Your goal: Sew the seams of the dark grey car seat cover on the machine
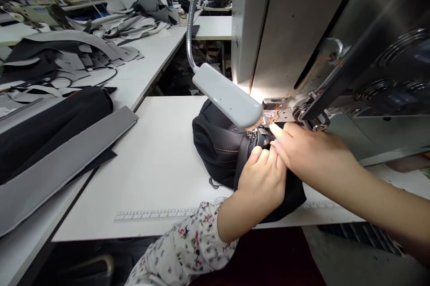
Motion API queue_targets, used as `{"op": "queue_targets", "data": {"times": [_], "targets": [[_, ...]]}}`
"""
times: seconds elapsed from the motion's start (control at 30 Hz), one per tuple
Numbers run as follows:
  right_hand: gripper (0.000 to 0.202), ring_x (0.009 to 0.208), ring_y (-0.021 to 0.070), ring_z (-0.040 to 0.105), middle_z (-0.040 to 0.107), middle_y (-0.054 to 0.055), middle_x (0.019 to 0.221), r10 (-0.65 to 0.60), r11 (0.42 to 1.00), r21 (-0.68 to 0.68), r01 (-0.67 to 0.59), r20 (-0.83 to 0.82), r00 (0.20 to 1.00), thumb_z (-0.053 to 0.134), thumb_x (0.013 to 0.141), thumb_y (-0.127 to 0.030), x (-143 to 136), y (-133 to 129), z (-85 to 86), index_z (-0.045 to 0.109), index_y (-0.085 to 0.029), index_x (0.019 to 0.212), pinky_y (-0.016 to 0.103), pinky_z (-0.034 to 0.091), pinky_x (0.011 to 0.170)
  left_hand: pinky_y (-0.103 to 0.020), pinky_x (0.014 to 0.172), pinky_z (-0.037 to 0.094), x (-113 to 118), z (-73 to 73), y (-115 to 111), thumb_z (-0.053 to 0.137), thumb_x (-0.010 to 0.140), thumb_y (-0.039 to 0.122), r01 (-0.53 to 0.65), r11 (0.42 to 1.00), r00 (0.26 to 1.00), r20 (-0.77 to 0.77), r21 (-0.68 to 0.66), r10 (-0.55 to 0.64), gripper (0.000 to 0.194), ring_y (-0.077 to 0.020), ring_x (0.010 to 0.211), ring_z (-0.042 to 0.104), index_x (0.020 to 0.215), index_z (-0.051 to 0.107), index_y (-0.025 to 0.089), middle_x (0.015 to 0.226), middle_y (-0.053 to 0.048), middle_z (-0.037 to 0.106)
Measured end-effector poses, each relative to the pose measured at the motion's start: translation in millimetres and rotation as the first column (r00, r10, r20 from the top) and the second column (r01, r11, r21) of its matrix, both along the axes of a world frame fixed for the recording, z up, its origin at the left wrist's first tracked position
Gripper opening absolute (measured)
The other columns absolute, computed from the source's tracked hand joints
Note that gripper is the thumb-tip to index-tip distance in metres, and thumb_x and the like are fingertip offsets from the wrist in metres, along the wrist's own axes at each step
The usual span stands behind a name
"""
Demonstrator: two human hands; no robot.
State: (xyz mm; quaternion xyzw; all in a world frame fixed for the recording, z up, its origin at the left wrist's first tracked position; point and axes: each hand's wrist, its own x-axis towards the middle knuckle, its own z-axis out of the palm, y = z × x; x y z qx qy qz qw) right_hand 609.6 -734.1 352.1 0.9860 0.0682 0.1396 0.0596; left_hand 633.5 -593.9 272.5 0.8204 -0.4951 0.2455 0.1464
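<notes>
A black leather-like piece [218, 147] with orange stitching lies bunched on the white table under the sewing machine's needle area [268, 113]. Closed around its near edge is my left hand [264, 176], knuckles up, just below the presser foot. My right hand [302, 145] pinches the same piece beside the left one, close to the needle; its fingertips touch the left hand's fingers. A small blue spot shows between the hands. The lamp head [230, 95] hides part of the piece and the machine.
A ruler strip [154, 215] runs along the front edge of the white table [148, 156]. At the left, another table [148, 48] bears black and grey cut pieces [67, 142]. The machine body [295, 21] fills the upper right, with the lamp's bendy neck [191, 21] beside it.
</notes>
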Motion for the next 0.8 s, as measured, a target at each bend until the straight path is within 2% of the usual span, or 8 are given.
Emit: {"op": "queue_targets", "data": {"times": [0.17, 0.23, 0.33, 0.43, 0.5, 0.6, 0.7, 0.8], "targets": [[0.023, 0.047, 0.0162, 0.049, 0.064, 0.004, 0.062, -0.299, 0.917, 0.222, 0.331, -0.163, 0.94, 0.054, 0.094, -0.031, 37, 18, 1.2, 0.07, -0.025, 0.078, 0.03, 0.028, 0.047, -0.042, 0.085, 0.043, 1, -5.2, 0, 0.048, 0.096, 0.012, 0.036, 0.999, 0.999, -0.006, -0.02, -0.036, 0.02, -0.0243, 0.077, 0.06, 0.087, 0.065, 0.014, 0.077, -0.008, 0.065], [0.029, 0.047, 0.0161, 0.05, 0.062, 0.004, 0.058, -0.336, 0.893, 0.258, 0.368, -0.161, 0.928, 0.054, 0.095, -0.032, 40, 17, -0.4, 0.069, -0.025, 0.072, 0.03, 0.029, 0.049, -0.041, 0.084, 0.043, 1, -4.2, 1, 0.048, 0.098, 0.013, 0.048, 0.998, 0.998, -0.03, -0.039, -0.049, 0.019, -0.0235, 0.075, 0.059, 0.089, 0.065, 0.015, 0.077, -0.007, 0.065], [0.025, 0.049, 0.018, 0.054, 0.067, 0.006, 0.065, -0.271, 0.936, 0.23, 0.267, -0.015, 0.963, 0.056, 0.094, -0.037, 21, 3, -8.2, 0.071, -0.024, 0.079, 0.031, 0.03, 0.049, -0.041, 0.091, 0.043, 0, -0.3, 7, 0.047, 0.102, 0.017, 0.056, 0.995, 0.991, -0.117, -0.078, -0.065, 0.02, -0.0241, 0.09, 0.065, 0.109, 0.065, 0.011, 0.106, -0.013, 0.074], [0.03, 0.067, 0.0247, 0.068, 0.073, 0.008, 0.08, -0.228, 0.948, 0.264, 0.179, 0.172, 0.958, 0.054, 0.097, -0.043, -18, -18, -19.7, 0.072, -0.023, 0.108, 0.033, 0.041, 0.056, -0.041, 0.101, 0.043, -1, 4.4, 15, 0.041, 0.106, 0.021, 0.068, 0.989, 0.966, -0.238, -0.133, -0.098, 0.038, -0.0238, 0.113, 0.065, 0.141, 0.053, 0.008, 0.152, -0.017, 0.057], [0.033, 0.076, 0.0244, 0.072, 0.076, 0.007, 0.089, -0.277, 0.901, 0.397, 0.174, 0.218, 0.936, 0.056, 0.099, -0.046, -44, -29, -28.4, 0.07, -0.023, 0.117, 0.033, 0.048, 0.063, -0.041, 0.105, 0.042, 0, 7.5, 20, 0.036, 0.109, 0.022, 0.084, 0.982, 0.937, -0.321, -0.172, -0.137, 0.045, -0.0231, 0.125, 0.062, 0.151, 0.044, 0.01, 0.162, -0.017, 0.046], [0.027, 0.078, 0.0188, 0.072, 0.077, 0.001, 0.098, -0.336, 0.765, 0.623, 0.165, 0.166, 0.927, 0.064, 0.097, -0.045, -69, -35, -42.9, 0.07, -0.027, 0.116, 0.029, 0.053, 0.069, -0.04, 0.11, 0.039, 2, 11.4, 27, 0.033, 0.11, 0.022, 0.122, 0.966, 0.877, -0.431, -0.227, -0.212, 0.048, -0.0216, 0.14, 0.053, 0.157, 0.038, 0.015, 0.165, -0.015, 0.041], [0.023, 0.085, 0.0169, 0.073, 0.078, -0.002, 0.103, -0.299, 0.651, 0.745, 0.146, 0.075, 0.951, 0.067, 0.095, -0.041, -73, -31, -55.0, 0.071, -0.028, 0.114, 0.026, 0.055, 0.074, -0.04, 0.113, 0.036, 4, 14.0, 30, 0.032, 0.11, 0.021, 0.153, 0.952, 0.824, -0.498, -0.264, -0.27, 0.052, -0.0211, 0.149, 0.045, 0.162, 0.031, 0.021, 0.168, -0.012, 0.036], [0.022, 0.086, 0.0161, 0.073, 0.078, -0.002, 0.103, -0.238, 0.591, 0.799, 0.112, 0.04, 0.97, 0.068, 0.095, -0.038, -64, -24, -60.1, 0.071, -0.027, 0.114, 0.026, 0.056, 0.077, -0.039, 0.115, 0.032, 6, 15.3, 32, 0.031, 0.111, 0.022, 0.185, 0.937, 0.785, -0.529, -0.296, -0.322, 0.054, -0.0207, 0.153, 0.04, 0.165, 0.027, 0.025, 0.17, -0.011, 0.033]]}}
